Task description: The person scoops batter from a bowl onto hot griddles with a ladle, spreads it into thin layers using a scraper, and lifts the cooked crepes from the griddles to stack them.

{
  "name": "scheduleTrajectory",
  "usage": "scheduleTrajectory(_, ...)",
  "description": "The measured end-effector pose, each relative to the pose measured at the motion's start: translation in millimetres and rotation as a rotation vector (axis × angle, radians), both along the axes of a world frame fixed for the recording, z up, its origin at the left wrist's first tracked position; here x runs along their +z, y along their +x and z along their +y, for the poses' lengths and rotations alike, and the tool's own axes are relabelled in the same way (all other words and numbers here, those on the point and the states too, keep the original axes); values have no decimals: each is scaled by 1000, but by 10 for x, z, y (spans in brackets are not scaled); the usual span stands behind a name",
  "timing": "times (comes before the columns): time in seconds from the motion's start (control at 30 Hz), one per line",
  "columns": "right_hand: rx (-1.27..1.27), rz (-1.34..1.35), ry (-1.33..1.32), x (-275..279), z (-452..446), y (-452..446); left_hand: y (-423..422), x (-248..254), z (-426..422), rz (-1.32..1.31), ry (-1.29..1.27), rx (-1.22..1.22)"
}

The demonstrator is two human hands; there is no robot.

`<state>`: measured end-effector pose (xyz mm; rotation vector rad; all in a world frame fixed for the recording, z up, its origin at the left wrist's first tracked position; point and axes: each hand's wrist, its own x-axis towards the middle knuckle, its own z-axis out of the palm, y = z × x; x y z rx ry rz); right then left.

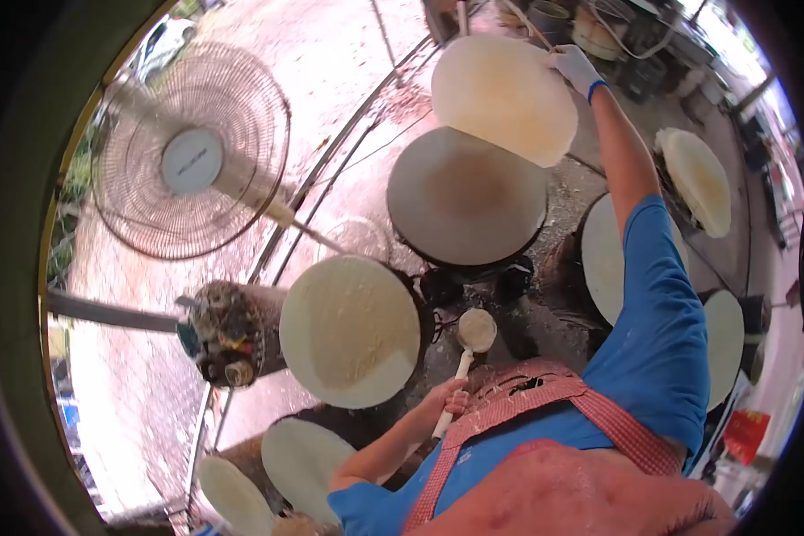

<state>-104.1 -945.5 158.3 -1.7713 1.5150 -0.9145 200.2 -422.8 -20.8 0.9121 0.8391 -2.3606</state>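
My right hand (573, 67), in a white glove with a blue cuff, grips the right edge of a thin round pale crepe (505, 94). The crepe is spread nearly flat, and its near edge overlaps the far side of a round griddle (464, 201) with a bare, brown-stained top. My left hand (448, 398) is bare and closed round the pale handle of a ladle (478, 330). The ladle's bowl holds or is coated with pale batter. It is just right of a second griddle (348, 332), whose top a pale layer covers.
A large fan (192, 161) stands at the far left. More pale-covered rounds (308, 466) lie at lower left, and others (603, 259) at right. A stack of pale sheets (699, 181) sits at far right. Buckets (598, 34) stand at the back.
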Motion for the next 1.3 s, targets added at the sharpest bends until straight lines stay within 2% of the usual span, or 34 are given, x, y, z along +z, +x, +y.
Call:
scheduleTrajectory(0.03,-110,-66,-88,-96,-182,-281,-40,16,-26,-28,-16,-25)
scheduleTrajectory(0.07,-222,-132,-174,51,10,-397,-74,-4,-39,-41,-20,-67)
scheduleTrajectory(0.1,-363,49,-140,235,238,-605,-106,-49,-48,85,55,-9)
scheduleTrajectory(0.13,-411,37,-137,165,195,-906,-147,-68,-52,206,136,48)
scheduleTrajectory(0.2,-503,-219,-231,-149,-145,-1684,-259,-105,-57,273,145,14)
scheduleTrajectory(0.23,-476,-88,-502,-305,-207,-2073,-312,-207,-69,377,94,37)
scheduleTrajectory(0.27,-528,-59,-613,-326,-113,-2406,-404,-304,-130,491,51,46)
scheduleTrajectory(0.3,-586,-25,-722,-348,-18,-2740,-523,-285,-183,493,67,-39)
scheduleTrajectory(0.33,-707,-134,-690,-287,196,-2975,-662,-193,-210,439,54,58)
scheduleTrajectory(0.37,-761,-107,-700,-276,473,-3292,-816,-143,-223,381,40,170)
scheduleTrajectory(0.4,-800,-368,-595,-233,716,-3515,-973,-154,-208,385,44,128)
scheduleTrajectory(0.43,-807,-639,-489,-169,824,-3722,-1146,-189,-199,377,33,210)
scheduleTrajectory(0.47,-835,-710,-471,-250,976,-3974,-1248,-80,-179,339,23,307)
scheduleTrajectory(0.57,-990,-919,-476,-739,1416,-4817,-1717,397,-239,345,-24,398)
scheduleTrajectory(0.6,-1101,-921,-375,-668,1725,-4804,-1918,550,-265,371,-49,451)
scheduleTrajectory(0.63,-1169,-842,-308,-928,1788,-5074,-2060,705,-293,362,-68,457)
scheduleTrajectory(0.7,-1283,-824,-399,-1664,1861,-5478,-2146,705,-289,338,-86,458)
scheduleTrajectory(0.73,-1407,-684,-309,-1925,1926,-5603,-2164,726,-273,318,-97,452)
scheduleTrajectory(0.77,-1520,-533,-218,-2111,1974,-5701,-2166,714,-263,310,-99,453)
scheduleTrajectory(0.8,-1517,-538,-210,-2254,1967,-5776,-2146,672,-253,301,-118,432)
scheduleTrajectory(0.87,-1659,-503,47,-2491,1970,-5878,-2140,539,-250,282,-129,423)
scheduleTrajectory(0.93,-1646,-431,33,-2661,1971,-5983,-2053,442,-139,314,-161,401)
scheduleTrajectory(1.0,-1612,-350,7,-2735,2027,-6030,-2115,561,-81,243,-171,410)
scheduleTrajectory(1.07,-1652,38,192,-2607,2137,-6039,-2194,616,-65,181,-174,431)
scheduleTrajectory(1.13,-1630,196,224,-2277,2355,-5830,-2138,514,-53,339,-163,352)
scheduleTrajectory(1.2,-1479,401,168,-2426,2522,-5891,-2049,449,21,333,-188,265)
scheduleTrajectory(1.23,-1433,408,186,-2322,2648,-5682,-2041,510,108,279,-148,305)
scheduleTrajectory(1.3,-1166,219,52,-1952,3046,-5233,-2029,537,188,247,-121,352)
